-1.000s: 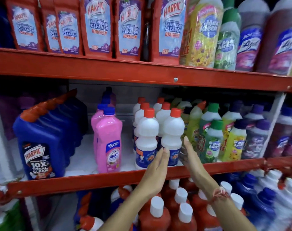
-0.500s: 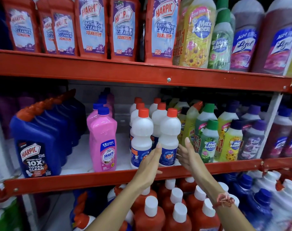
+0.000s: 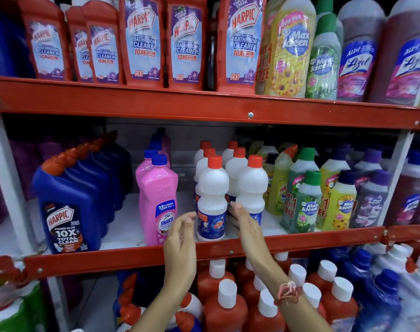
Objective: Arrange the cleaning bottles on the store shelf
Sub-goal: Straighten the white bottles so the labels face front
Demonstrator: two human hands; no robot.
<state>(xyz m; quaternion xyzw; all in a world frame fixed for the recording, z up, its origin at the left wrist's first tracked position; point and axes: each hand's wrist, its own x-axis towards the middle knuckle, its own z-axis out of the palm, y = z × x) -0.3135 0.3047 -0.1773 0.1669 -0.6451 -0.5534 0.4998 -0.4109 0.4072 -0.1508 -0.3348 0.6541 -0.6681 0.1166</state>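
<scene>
1. Red metal shelving fills the view; the middle shelf (image 3: 204, 250) carries rows of cleaning bottles on a white board.
2. At its front centre stand two white bottles with red caps — the left white bottle (image 3: 212, 200) and the right white bottle (image 3: 252, 188) — side by side, upright, with more of the same kind behind them.
3. Just left of them stands a pink Shakti bottle (image 3: 159, 202); further left, a row of blue Harpic bottles (image 3: 70, 212).
4. To the right are green and yellow Max Kleen bottles (image 3: 307, 202).
5. The left hand (image 3: 181, 238) hovers between the pink bottle and the left white bottle, fingers loosely spread, gripping nothing; it is blurred.
6. The right hand (image 3: 246, 224) is flat and unclenched — its fingertips rest on the lower front of the right white bottle, beside the gap between the pair.
7. A red thread band (image 3: 288, 293) circles the right wrist.
</scene>
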